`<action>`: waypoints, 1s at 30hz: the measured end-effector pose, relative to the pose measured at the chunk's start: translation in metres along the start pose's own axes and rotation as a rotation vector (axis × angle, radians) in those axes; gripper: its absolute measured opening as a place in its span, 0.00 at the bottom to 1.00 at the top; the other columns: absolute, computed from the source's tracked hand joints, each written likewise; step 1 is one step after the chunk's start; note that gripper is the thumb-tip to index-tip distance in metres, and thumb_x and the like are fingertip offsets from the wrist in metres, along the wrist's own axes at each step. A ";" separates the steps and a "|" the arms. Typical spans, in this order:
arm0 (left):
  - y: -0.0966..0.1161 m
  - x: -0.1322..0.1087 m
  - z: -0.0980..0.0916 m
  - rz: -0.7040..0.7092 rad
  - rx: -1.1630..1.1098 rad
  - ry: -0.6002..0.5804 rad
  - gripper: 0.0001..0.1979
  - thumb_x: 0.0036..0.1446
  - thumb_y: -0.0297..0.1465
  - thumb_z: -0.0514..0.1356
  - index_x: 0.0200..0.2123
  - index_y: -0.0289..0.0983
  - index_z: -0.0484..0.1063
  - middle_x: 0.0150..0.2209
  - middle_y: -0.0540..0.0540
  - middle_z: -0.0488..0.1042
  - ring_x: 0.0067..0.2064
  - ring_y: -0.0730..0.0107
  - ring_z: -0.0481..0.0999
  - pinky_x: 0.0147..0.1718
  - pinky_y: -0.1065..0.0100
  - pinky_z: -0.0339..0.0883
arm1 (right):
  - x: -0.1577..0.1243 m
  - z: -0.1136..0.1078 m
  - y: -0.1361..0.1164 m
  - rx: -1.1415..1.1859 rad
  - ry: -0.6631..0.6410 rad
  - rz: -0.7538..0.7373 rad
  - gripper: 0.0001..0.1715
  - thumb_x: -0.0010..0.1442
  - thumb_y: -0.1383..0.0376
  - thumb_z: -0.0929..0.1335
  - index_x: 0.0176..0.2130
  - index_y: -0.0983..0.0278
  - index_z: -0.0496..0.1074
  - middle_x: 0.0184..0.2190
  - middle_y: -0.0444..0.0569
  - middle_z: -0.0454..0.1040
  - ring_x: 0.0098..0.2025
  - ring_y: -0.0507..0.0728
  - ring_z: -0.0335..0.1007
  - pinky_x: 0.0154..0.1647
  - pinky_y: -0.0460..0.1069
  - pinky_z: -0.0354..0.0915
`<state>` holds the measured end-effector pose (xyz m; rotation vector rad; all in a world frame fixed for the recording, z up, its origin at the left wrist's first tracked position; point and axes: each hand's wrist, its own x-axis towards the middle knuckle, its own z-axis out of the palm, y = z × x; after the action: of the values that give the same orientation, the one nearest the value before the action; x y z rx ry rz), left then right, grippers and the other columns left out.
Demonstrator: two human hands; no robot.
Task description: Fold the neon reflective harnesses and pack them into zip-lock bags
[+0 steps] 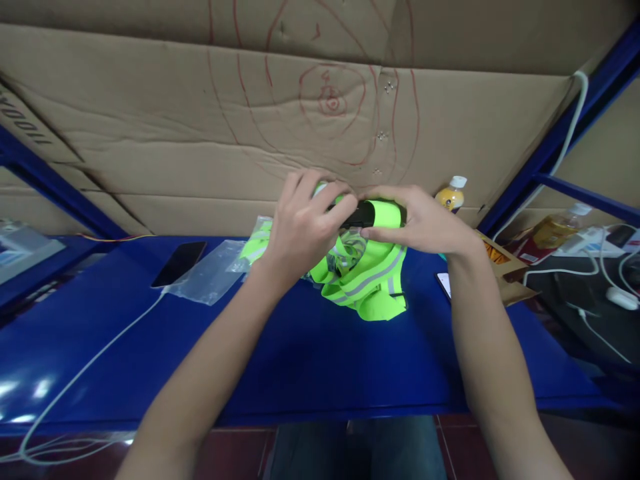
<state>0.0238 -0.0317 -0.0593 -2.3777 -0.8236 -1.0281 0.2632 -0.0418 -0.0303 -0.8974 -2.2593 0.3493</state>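
Observation:
A bunched neon yellow-green reflective vest (375,277) with grey stripes lies on the blue table, its upper part raised between my hands. My left hand (313,213) is closed over the vest's upper left, fingers curled down. A black piece (363,215), perhaps a buckle or strap end, shows between the hands. My right hand (423,217) grips the band on the right, thumb in front and fingers behind. Some clear plastic wrapping appears among the folds. More neon fabric in clear plastic (257,241) sticks out left of my left wrist.
A black phone (180,263) and an empty clear plastic bag (213,272) lie to the left, beside a white cable (95,360). Rightward are another phone (443,285), an orange drink bottle (451,195) and an open cardboard box (505,267). Cardboard with red circles (333,100) stands behind.

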 end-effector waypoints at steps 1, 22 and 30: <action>0.000 0.000 -0.002 -0.004 -0.004 -0.031 0.09 0.70 0.30 0.62 0.51 0.43 0.79 0.58 0.39 0.81 0.66 0.35 0.74 0.63 0.29 0.65 | 0.000 -0.002 0.004 0.024 0.005 -0.003 0.25 0.61 0.52 0.79 0.53 0.60 0.82 0.48 0.48 0.85 0.50 0.64 0.81 0.56 0.58 0.73; -0.007 0.001 -0.013 0.000 -0.282 -0.107 0.13 0.68 0.31 0.62 0.55 0.38 0.73 0.58 0.37 0.77 0.61 0.50 0.78 0.61 0.50 0.72 | 0.004 0.008 0.001 0.044 0.107 -0.072 0.35 0.59 0.49 0.80 0.61 0.56 0.78 0.63 0.52 0.79 0.65 0.69 0.75 0.71 0.64 0.65; -0.004 -0.003 0.003 0.073 -0.098 -0.177 0.14 0.68 0.35 0.63 0.55 0.39 0.73 0.60 0.34 0.75 0.62 0.40 0.74 0.60 0.44 0.68 | 0.000 0.012 0.001 -0.247 -0.015 -0.009 0.31 0.60 0.59 0.80 0.60 0.57 0.76 0.59 0.54 0.81 0.62 0.72 0.75 0.66 0.64 0.66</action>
<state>0.0206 -0.0279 -0.0631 -2.5908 -0.7568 -0.8564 0.2552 -0.0414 -0.0396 -1.0111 -2.3539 0.0724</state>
